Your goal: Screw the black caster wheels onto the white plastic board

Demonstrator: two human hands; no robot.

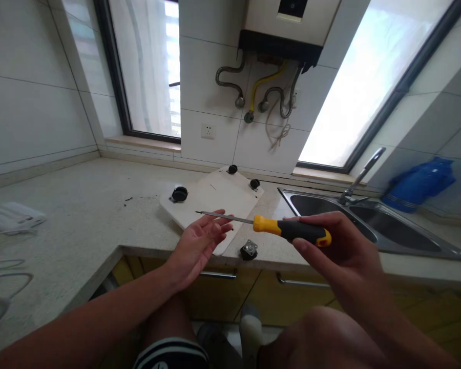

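Note:
My right hand (343, 243) grips a screwdriver (292, 229) by its black and yellow handle, the shaft pointing left. Palm up, my left hand (200, 246) is open just beneath the shaft, its fingers loosely spread; whether the shaft touches them I cannot tell. Behind that hand lies a white board (215, 192) with rounded corners on the counter. Black casters stand on it: one at the left corner (180, 194), one at the far corner (232, 169) and one on the right (255, 184). A loose caster (249, 249) with a metal plate sits near the counter's front edge.
A double steel sink (403, 228) with a tap (363, 174) is on the right, a blue bundle (420, 182) beyond it. At the left of the pale counter (88, 205) lie a clear plastic package (13, 218) and cables (7, 287). A water heater (288, 31) hangs above.

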